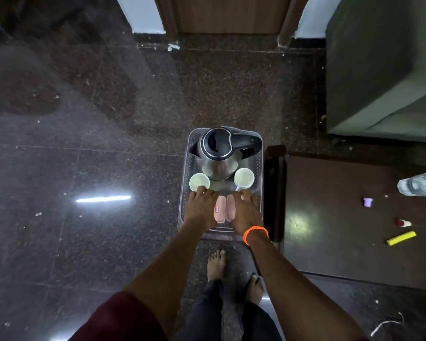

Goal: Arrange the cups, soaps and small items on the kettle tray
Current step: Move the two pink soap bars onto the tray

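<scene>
Head view, straight down: clear plastic tray (185,166) over the dark floor, just left of the brown desk (330,205), long axis running away from the person. Kettle (217,153) stands at the far end, handle pointing right, spout left. Two white cups upright just near-side of it: left cup (199,181), right cup (244,177). Two pink soaps (224,209) lie side by side at the near end, touching or almost, long axes parallel to the tray's. Left soap has a small red/blue label, text too small to read.

Left hand (201,207) palm down on the tray, fingers fairly straight, tips at the left cup. Right hand (245,209) likewise, tips at the right cup's base; orange wristband (255,233). Grip on anything: cannot tell.

On desk: clear bottle (419,184) on its side, purple cap (368,202), small red-white item (403,222), yellow bar (401,238).
</scene>
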